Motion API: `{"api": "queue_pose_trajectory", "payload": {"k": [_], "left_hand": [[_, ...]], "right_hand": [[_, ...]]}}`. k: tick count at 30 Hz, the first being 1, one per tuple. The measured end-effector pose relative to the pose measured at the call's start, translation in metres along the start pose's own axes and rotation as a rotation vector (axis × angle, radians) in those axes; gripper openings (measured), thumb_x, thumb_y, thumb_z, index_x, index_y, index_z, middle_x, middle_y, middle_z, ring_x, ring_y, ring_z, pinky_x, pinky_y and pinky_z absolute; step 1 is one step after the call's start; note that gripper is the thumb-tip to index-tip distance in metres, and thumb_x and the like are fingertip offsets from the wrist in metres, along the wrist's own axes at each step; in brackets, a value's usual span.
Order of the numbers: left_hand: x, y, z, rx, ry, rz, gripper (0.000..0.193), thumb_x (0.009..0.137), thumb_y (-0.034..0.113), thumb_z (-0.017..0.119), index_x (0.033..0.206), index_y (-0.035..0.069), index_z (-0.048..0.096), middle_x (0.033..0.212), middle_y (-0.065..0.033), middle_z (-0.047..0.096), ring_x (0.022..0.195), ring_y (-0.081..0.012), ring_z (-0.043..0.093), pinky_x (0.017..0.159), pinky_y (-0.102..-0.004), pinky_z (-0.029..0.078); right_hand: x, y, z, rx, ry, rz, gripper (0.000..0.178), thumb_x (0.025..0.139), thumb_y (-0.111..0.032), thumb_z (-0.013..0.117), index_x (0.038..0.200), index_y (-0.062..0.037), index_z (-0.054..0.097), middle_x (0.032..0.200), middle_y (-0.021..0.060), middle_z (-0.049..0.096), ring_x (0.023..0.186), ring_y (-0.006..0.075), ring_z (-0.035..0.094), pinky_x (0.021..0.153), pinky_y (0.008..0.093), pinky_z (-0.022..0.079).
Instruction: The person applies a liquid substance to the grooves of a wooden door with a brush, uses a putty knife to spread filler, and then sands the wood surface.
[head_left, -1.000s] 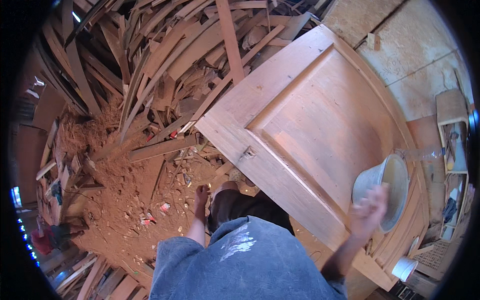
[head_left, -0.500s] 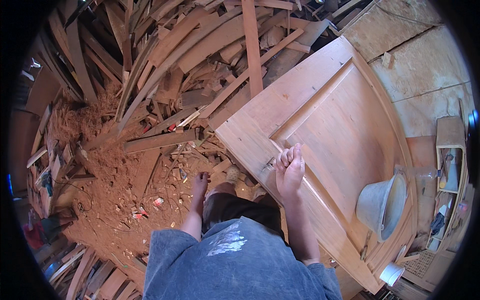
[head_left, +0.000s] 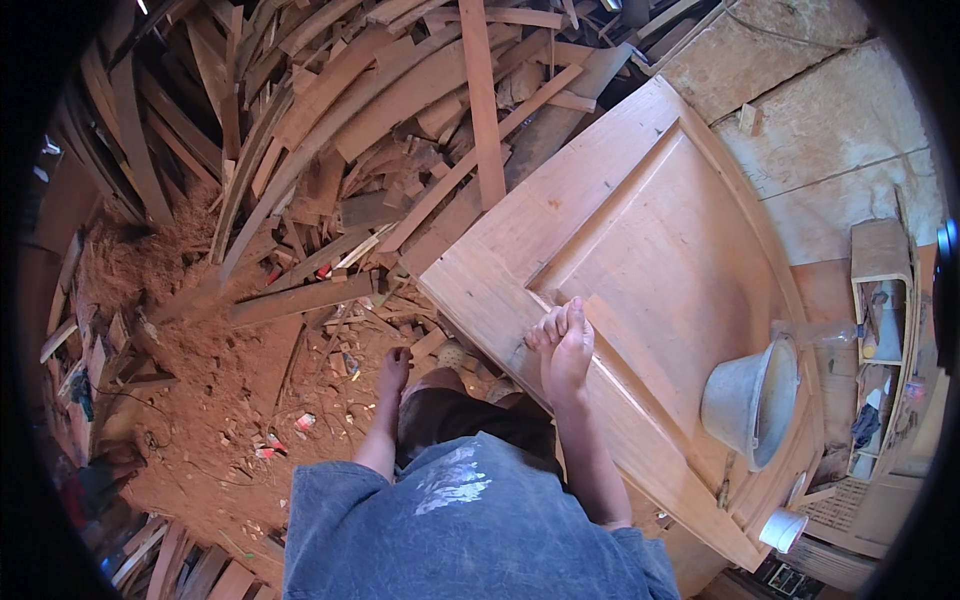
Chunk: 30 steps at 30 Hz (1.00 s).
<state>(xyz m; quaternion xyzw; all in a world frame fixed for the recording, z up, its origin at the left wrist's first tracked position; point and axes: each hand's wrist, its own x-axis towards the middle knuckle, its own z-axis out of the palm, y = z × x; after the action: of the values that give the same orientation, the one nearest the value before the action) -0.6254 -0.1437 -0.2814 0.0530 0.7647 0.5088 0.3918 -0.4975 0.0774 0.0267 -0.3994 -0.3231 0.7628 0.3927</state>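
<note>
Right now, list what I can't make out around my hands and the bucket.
All in the head view:
Right hand: curled fingers hide the palm, so whether it holds something small can't be told.
Left hand: too small and dim to read the grip.
Bucket: its near wall hides the bottom inside.
Shirt: cut off by the lower edge.
</note>
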Motion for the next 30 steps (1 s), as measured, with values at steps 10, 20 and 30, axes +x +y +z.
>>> {"api": "queue_pose_trajectory", "payload": {"k": [10, 20, 30], "left_hand": [[-0.007, 0.032, 0.01, -0.028, -0.014, -0.021, 0.037, 0.092, 0.031, 0.049, 0.106, -0.002, 0.058, 0.092, -0.0121, 0.067, 0.073, -0.0181, 0.065, 0.061, -0.0291, 0.049], [-0.02, 0.014, 0.008, -0.035, -0.028, -0.125, 0.033, 0.093, 0.026, 0.05, 0.105, -0.004, 0.057, 0.089, -0.0141, 0.066, 0.072, -0.0202, 0.065, 0.063, -0.0307, 0.05], [-0.015, 0.074, 0.014, -0.304, 0.086, -0.044, 0.032, 0.095, 0.03, 0.047, 0.104, 0.001, 0.055, 0.091, -0.0097, 0.065, 0.073, -0.0164, 0.061, 0.065, -0.0297, 0.047]], "right_hand": [[0.007, -0.003, -0.004, 0.02, -0.025, -0.058, 0.043, 0.099, -0.035, 0.037, 0.062, -0.0145, 0.029, 0.055, -0.0025, 0.025, 0.05, 0.0103, 0.028, 0.047, 0.0268, 0.027], [0.01, 0.001, -0.008, 0.054, -0.029, -0.061, 0.04, 0.099, -0.034, 0.038, 0.065, -0.0137, 0.03, 0.057, -0.0033, 0.026, 0.051, 0.0094, 0.025, 0.048, 0.025, 0.027], [0.015, -0.024, -0.033, 0.473, -0.004, 0.161, 0.04, 0.099, -0.027, 0.035, 0.061, -0.0151, 0.032, 0.053, -0.0034, 0.023, 0.047, 0.0092, 0.021, 0.047, 0.0261, 0.023]]}}
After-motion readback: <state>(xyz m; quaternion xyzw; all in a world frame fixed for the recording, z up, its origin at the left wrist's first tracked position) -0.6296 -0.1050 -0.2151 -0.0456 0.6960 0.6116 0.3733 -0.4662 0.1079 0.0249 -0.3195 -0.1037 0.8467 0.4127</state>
